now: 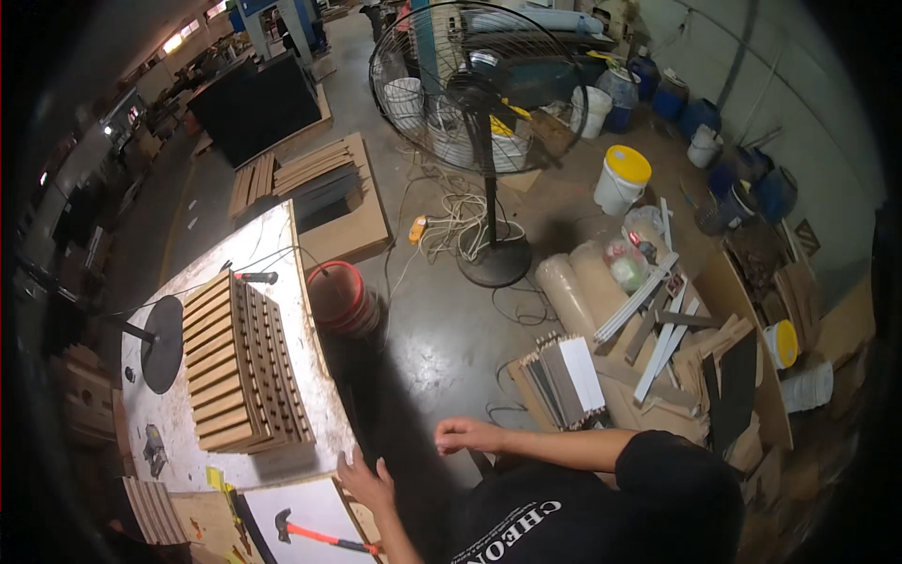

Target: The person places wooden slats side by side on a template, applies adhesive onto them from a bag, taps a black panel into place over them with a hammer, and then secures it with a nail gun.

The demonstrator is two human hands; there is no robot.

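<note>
Beside the spread left hand (369, 483), a red-handled claw hammer (324, 536) is laid; beyond, a white table (327, 406) is occupied by stacked tan wooden strips (242, 367), flanked by a red plastic bucket (365, 316). The right hand (469, 435) is curled.

Bold white capital letters slant across the chest of a black T-shirt (611, 503), which lies nearer the viewer than the standing floor fan (495, 262). The large line (521, 532) is clear, running diagonally toward the lower edge of the view. Finer white print runs alongside it, too small to read. Well to the right of the fan, by the wall, is a small dark patch (806, 237) with a paler shape; whether it is a sign cannot be told.
</note>
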